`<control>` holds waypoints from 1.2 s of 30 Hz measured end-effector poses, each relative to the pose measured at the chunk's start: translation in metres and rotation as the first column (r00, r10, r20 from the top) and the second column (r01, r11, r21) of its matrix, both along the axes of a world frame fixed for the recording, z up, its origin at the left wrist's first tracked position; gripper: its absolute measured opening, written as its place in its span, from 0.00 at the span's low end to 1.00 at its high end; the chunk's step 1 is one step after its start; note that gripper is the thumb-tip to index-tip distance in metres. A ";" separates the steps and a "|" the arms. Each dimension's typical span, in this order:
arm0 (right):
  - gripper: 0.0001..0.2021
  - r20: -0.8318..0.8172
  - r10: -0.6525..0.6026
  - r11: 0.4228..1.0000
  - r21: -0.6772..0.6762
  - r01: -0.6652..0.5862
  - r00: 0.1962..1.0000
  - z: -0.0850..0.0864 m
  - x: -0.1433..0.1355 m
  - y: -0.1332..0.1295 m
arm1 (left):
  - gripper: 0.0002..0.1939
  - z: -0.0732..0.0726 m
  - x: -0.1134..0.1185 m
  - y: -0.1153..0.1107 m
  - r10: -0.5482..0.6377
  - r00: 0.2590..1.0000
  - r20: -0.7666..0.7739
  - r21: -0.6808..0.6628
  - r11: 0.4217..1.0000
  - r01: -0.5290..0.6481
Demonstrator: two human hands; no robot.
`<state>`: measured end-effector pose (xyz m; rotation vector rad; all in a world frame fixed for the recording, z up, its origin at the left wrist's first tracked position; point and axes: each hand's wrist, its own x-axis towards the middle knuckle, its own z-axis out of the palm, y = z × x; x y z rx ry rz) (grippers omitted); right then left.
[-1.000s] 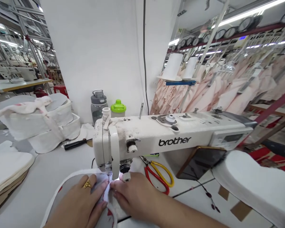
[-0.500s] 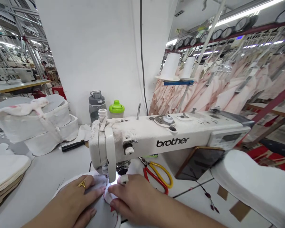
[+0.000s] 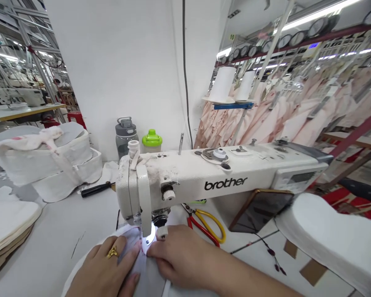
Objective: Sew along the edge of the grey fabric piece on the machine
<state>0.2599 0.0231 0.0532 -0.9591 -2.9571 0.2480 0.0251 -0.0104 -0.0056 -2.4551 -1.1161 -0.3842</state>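
Fabric piece (image 3: 150, 274): under the sewing machine's (image 3: 185, 171) needle end, extending toward the wearer
Left hand (image 3: 103, 268): fingers spread, pressing its left side
Right hand (image 3: 185, 258): at its right edge; grip hidden
Nearer hand: neither clearly

Bright overhead tubes — edges stretched

Our left hand (image 3: 106, 266): palm down, fingers spread
Our right hand (image 3: 181, 255): fingers curled, thumb tucked beneath
Our fingertips: nearly meeting

garment sewing workshop, brother sewing machine (image 3: 225, 173), thread cones (image 3: 223, 84), racks of hanging pink garments (image 3: 266, 117)
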 end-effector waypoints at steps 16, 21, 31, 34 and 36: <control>0.13 0.123 -0.135 0.991 0.027 0.133 0.983 0.007 -0.003 0.002 | 0.18 0.010 0.008 0.005 -0.032 0.995 0.095 0.074 0.997 0.025; 0.12 0.101 -0.131 0.988 0.096 0.121 0.986 0.001 -0.005 0.003 | 0.22 0.004 0.001 0.008 0.013 0.993 0.120 -0.029 1.000 -0.009; 0.11 0.061 -0.124 0.988 0.095 0.118 0.990 -0.003 -0.006 0.002 | 0.22 -0.008 -0.010 0.009 0.116 0.975 0.191 -0.206 0.976 -0.075; 0.12 0.045 -0.126 0.988 0.098 0.122 0.991 -0.006 -0.006 0.001 | 0.19 0.001 -0.006 0.009 0.040 0.974 0.224 -0.160 0.987 -0.004; 0.12 0.030 -0.127 0.987 0.104 0.124 0.991 -0.007 -0.005 0.001 | 0.14 0.008 -0.004 0.007 -0.074 0.976 0.205 -0.135 0.985 0.103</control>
